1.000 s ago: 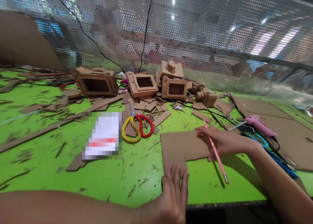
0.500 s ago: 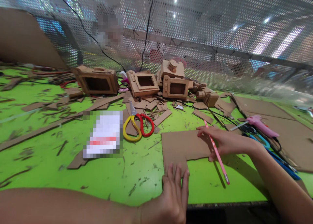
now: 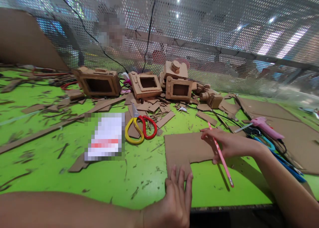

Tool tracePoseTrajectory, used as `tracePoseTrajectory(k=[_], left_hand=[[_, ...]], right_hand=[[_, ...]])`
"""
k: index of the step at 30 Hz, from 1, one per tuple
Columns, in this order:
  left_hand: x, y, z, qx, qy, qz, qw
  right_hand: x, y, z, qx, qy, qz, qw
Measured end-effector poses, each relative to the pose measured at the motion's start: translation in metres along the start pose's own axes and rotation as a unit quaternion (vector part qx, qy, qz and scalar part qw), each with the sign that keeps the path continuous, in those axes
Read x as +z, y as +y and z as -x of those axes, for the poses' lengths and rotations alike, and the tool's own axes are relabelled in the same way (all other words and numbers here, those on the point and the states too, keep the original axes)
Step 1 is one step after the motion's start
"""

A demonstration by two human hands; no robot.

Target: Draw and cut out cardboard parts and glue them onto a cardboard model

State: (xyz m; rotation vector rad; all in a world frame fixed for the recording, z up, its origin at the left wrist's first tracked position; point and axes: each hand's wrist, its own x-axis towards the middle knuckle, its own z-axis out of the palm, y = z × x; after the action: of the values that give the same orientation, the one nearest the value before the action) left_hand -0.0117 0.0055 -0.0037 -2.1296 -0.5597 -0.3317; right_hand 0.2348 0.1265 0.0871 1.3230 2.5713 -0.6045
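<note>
An L-shaped piece of cardboard (image 3: 186, 146) lies flat on the green table. My left hand (image 3: 175, 201) rests on its near arm, fingers stretched out and pressing on the edge. At the right end of the cardboard is my right hand (image 3: 228, 143), with a pink pencil (image 3: 221, 160) held among its fingers, eraser end toward me. Its fingertips also touch the cardboard's far edge, and the thumb is at the near edge. Scissors (image 3: 139, 128) with a yellow and a red handle lie just left of the cardboard.
Several cardboard camera models (image 3: 146, 84) stand along the back, before a perforated metal screen (image 3: 199, 29). Scraps litter the table (image 3: 104, 181). To the right are a pink glue gun (image 3: 266, 126), blue-handled tools (image 3: 286, 165) and large cardboard sheets (image 3: 304, 145). A blurred white packet (image 3: 107, 135) lies left.
</note>
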Motion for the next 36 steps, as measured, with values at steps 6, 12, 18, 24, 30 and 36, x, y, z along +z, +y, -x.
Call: tracePoseTrajectory(k=[6,12,18,24,30,36], left_hand=[[-0.0003,-0.0007,-0.0003,-0.001,0.007,-0.002,1.000],[-0.0007,0.0016,0.0015,0.005,-0.012,-0.004,1.000],[-0.0005,0.0006,0.0004,0.001,-0.003,0.001,1.000],[-0.0010,-0.0015,-0.0008,-0.001,0.001,0.007,1.000],[-0.0002,-0.0002,-0.0004,-0.002,0.004,0.005,1.000],[-0.0008,-0.0011,0.0001,0.003,-0.001,0.007,1.000]], right_hand=[[0.0004,0.0011,-0.0005,0.004,-0.001,-0.002,1.000],[-0.0014,-0.0015,-0.0002,0.013,-0.009,-0.004,1.000],[-0.0012,-0.0015,-0.0002,0.009,-0.001,-0.006,1.000],[-0.0013,-0.0012,-0.0007,0.009,-0.004,-0.010,1.000],[-0.0013,-0.0012,-0.0005,0.006,0.000,-0.013,1.000],[-0.0011,-0.0016,-0.0005,0.007,-0.003,-0.008,1.000]])
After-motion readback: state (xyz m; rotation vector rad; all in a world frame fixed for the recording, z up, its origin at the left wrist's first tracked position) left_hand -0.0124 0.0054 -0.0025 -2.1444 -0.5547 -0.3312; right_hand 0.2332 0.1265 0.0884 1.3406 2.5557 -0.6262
